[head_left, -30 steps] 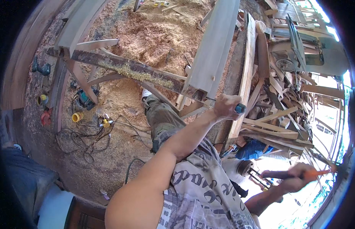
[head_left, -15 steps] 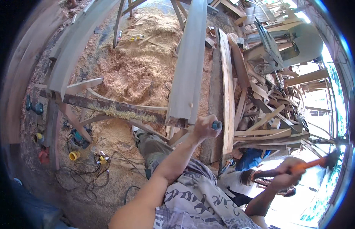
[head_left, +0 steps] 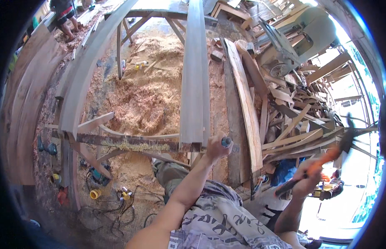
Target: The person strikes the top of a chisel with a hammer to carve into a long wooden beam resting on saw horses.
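My left hand (head_left: 218, 148) is closed round the handle of a chisel (head_left: 226, 142), whose blue butt points up towards me. The chisel's blade is mostly hidden. This fist is beside the near end of a long grey-brown wooden beam (head_left: 192, 91). Out to the right, my right hand (head_left: 308, 177) grips a hammer (head_left: 325, 159) by its orange and black handle. The dark hammer head is held up and away from the chisel.
A crossbar trestle (head_left: 130, 143) supports the beam and another long timber (head_left: 87, 79) at left. Wood shavings (head_left: 139, 97) cover the ground. Offcuts (head_left: 301, 108) are heaped at right, near a standing plank (head_left: 245, 103). Cables (head_left: 114, 216) and power tools (head_left: 99, 176) lie lower left. Another person (head_left: 65, 18) is far left.
The hammer in my right hand has swung upward and its head now points farther up. My left hand stays by the beam's end with the chisel. The whole view has shifted slightly.
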The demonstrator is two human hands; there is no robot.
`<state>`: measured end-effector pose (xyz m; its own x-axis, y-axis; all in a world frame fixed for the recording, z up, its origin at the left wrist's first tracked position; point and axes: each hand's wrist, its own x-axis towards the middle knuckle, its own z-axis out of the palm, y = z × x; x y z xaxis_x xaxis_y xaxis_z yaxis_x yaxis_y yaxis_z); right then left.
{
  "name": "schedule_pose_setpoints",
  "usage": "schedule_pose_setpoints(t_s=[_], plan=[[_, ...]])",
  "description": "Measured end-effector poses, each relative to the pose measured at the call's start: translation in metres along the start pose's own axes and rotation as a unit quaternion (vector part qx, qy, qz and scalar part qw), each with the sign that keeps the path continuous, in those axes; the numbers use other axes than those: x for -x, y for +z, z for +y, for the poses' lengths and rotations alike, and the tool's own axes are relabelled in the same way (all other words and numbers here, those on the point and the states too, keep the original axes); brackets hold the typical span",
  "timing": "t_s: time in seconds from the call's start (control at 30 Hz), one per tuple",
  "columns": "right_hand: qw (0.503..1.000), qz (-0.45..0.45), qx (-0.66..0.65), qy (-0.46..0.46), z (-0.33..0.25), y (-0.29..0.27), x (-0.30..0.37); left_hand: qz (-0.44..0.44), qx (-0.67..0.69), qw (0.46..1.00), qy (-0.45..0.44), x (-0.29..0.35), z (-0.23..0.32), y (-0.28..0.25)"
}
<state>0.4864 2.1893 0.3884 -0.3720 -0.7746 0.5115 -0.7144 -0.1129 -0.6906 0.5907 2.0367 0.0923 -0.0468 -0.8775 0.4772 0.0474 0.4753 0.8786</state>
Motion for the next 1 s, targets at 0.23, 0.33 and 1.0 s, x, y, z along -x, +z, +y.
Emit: schedule_pose_setpoints(t_s=[0.23, 0.33, 1.0], plan=[[0.873, -0.338, 0.263, 0.232, 0.068, 0.089, 0.078, -0.074, -0.112, 0.991, 0.016, 0.010, -0.014, -0.007], [0.907, -0.280, 0.193, 0.250, 0.076, 0.055, 0.066, -0.026, -0.040, 0.998, -0.031, -0.005, 0.011, -0.002], [0.911, -0.133, 0.111, 0.376, 0.122, 0.027, 0.115, -0.165, 0.073, 0.982, -0.048, 0.006, -0.058, -0.001]])
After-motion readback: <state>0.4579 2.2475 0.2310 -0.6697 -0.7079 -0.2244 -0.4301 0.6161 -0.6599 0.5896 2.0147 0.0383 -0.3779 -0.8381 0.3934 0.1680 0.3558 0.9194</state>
